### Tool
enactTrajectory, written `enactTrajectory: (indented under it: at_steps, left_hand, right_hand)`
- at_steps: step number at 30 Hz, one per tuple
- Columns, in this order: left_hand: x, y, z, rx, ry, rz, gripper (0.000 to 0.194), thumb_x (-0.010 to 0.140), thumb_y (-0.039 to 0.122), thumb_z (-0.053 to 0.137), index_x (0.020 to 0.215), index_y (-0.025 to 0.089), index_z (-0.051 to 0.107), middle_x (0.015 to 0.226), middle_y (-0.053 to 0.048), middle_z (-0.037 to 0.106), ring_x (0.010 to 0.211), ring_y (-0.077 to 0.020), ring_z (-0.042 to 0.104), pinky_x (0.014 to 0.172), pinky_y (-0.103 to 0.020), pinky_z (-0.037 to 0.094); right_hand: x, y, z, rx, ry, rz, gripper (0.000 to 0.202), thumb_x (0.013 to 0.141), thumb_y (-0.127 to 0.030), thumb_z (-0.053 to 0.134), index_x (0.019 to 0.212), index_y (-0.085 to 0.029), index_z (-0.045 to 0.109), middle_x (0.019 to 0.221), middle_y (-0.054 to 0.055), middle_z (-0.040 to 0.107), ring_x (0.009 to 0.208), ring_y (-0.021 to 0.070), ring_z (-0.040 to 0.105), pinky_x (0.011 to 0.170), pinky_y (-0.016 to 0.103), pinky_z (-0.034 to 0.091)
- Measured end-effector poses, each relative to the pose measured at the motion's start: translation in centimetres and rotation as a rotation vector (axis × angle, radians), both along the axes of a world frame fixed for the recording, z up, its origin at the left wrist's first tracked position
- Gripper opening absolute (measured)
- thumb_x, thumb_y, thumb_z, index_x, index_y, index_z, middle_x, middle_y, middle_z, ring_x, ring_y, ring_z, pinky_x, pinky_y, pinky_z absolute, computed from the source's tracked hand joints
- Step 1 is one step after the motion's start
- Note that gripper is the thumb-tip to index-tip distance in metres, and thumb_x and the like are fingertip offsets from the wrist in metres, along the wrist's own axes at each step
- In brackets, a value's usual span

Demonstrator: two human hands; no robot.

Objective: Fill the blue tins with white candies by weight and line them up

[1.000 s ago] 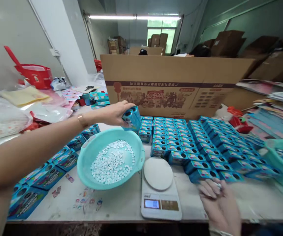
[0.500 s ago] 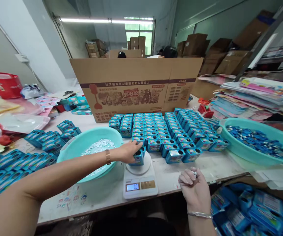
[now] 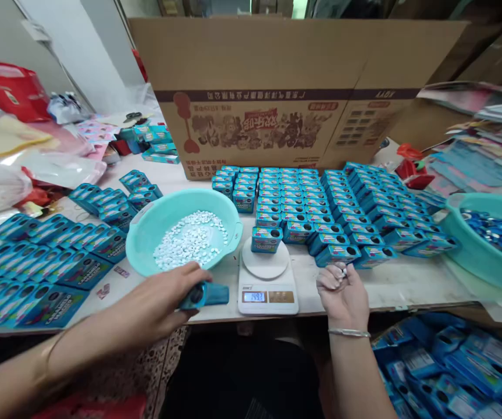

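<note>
My left hand (image 3: 167,299) is wrapped round a small blue candy tin (image 3: 207,295), tilted in front of the teal basin. White candies (image 3: 193,238) lie in a layer in that basin (image 3: 146,218). Another blue candy tin (image 3: 267,240) stands on the round pan of a white digital scale (image 3: 292,297), whose display is lit. My right hand (image 3: 344,294), to the right of the scale, is closed palm up on small white candies (image 3: 342,272) showing between its fingertips.
Rows of blue tins (image 3: 312,209) stand behind the scale, with more tins (image 3: 59,273) at left. A large carton (image 3: 277,64) stands behind them. At right are a basin (image 3: 455,203) of shiny blue pieces and, lower down, a heap of blue tins (image 3: 447,361).
My left hand has come away from the scale, leftward and nearer me, and now holds a tin. The display went from zero to a higher reading. The view has tipped down.
</note>
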State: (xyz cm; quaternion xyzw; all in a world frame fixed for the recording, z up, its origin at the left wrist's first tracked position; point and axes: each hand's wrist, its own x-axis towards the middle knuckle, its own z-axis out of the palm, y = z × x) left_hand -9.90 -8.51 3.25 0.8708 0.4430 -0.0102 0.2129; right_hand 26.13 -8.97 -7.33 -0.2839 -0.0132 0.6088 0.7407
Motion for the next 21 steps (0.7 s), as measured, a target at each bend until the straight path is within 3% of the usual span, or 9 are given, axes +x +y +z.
enactTrajectory:
  at_steps: [4,6,10,14,17,21]
  left_hand:
    - [-4.5,-3.2,-5.7,0.103,-0.031,0.101,0.068,0.071,0.013,0.052,0.135,0.033,0.047,0.133,-0.008,0.061,0.113,-0.0279,0.063,0.088,-0.038,0.054]
    - [-6.3,-3.8,-7.4,0.15,-0.042,0.172,0.068,0.071,0.015,0.05,0.137,0.032,0.046,0.138,-0.009,0.058,0.117,-0.0294,0.061,0.089,-0.04,0.055]
    - [-9.2,-4.0,-8.0,0.091,0.011,0.301,0.056,0.077,0.021,0.046,0.131,0.034,0.051,0.128,-0.006,0.065,0.105,-0.0285,0.068,0.075,-0.038,0.058]
    - [-12.7,-3.6,-9.2,0.142,0.009,0.431,0.059,0.081,0.028,0.043,0.136,0.05,0.043,0.112,0.001,0.071,0.088,-0.0287,0.071,0.065,-0.042,0.056]
    - [-15.3,-2.7,-11.3,0.267,-0.032,0.45,0.067,0.084,0.031,0.041,0.142,0.062,0.026,0.111,0.005,0.072,0.091,-0.0299,0.07,0.073,-0.047,0.055]
    - [-17.0,-1.6,-13.3,0.309,-0.047,0.416,0.077,0.087,0.034,0.043,0.15,0.058,0.005,0.114,0.009,0.073,0.102,-0.0333,0.066,0.087,-0.052,0.052]
  right_hand:
    - [-0.8,1.5,1.6,-0.067,-0.02,-0.036,0.022,0.089,-0.024,0.059,0.074,-0.02,0.043,0.065,-0.005,0.041,0.047,0.0064,0.038,0.04,0.016,0.033]
    - [-1.3,2.3,2.6,-0.116,-0.04,-0.067,0.022,0.09,-0.024,0.056,0.073,-0.019,0.043,0.068,-0.003,0.045,0.049,0.0068,0.041,0.04,0.016,0.034]
    - [-2.3,4.0,4.4,-0.133,-0.089,-0.067,0.023,0.094,-0.025,0.052,0.073,-0.019,0.044,0.07,-0.002,0.046,0.051,0.0068,0.044,0.041,0.016,0.036]
    - [-3.4,5.7,5.5,-0.064,-0.152,0.011,0.024,0.094,-0.028,0.06,0.075,-0.019,0.047,0.063,-0.007,0.038,0.044,0.0049,0.033,0.037,0.014,0.03]
    - [-4.8,7.2,6.2,-0.029,-0.219,0.029,0.027,0.094,-0.032,0.062,0.075,-0.02,0.048,0.06,-0.009,0.034,0.043,0.0052,0.03,0.038,0.014,0.03]
    - [-6.9,9.5,6.8,-0.014,-0.311,-0.013,0.029,0.091,-0.036,0.065,0.073,-0.019,0.049,0.062,-0.007,0.042,0.05,0.0069,0.042,0.047,0.016,0.042]
